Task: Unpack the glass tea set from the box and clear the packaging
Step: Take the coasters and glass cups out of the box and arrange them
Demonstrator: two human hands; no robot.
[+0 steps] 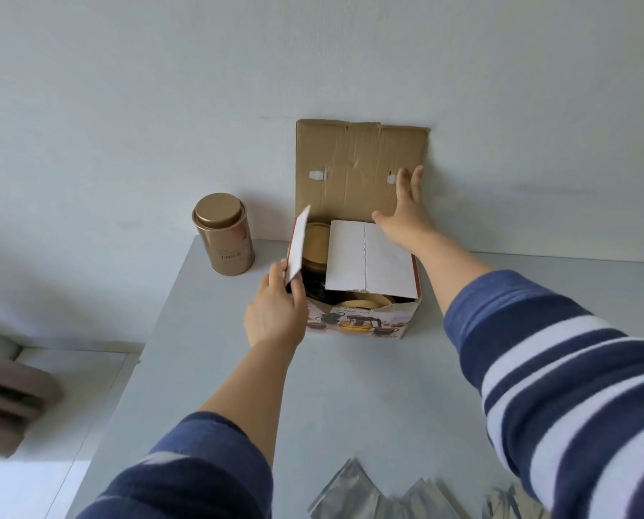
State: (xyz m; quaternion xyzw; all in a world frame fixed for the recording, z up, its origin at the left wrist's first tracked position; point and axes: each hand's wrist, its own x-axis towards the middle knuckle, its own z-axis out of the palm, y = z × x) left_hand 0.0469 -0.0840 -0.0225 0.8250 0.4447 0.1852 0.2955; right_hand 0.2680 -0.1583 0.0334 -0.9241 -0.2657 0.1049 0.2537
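Box (365,320) frame centre, against wall. Left hand (275,312) pinching left side flap (298,243), folding it outward for access. Right hand (406,207), fingers spread, bracing rear lid (354,166) upright. Tea set parts partly visible under white insert (369,260).

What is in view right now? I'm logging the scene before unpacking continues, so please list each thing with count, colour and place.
box: one, printed, far table middle, lid open
lid: one, brown, upright against wall
side flap: one, white, box's left
inner flap: one, white, over the contents
round lids: at least two, tan, inside box
tin: one, gold, left of box
foil packets: several, silver, near table edge
table: one, pale grey
left hand: holding side flap
right hand: open, against lid
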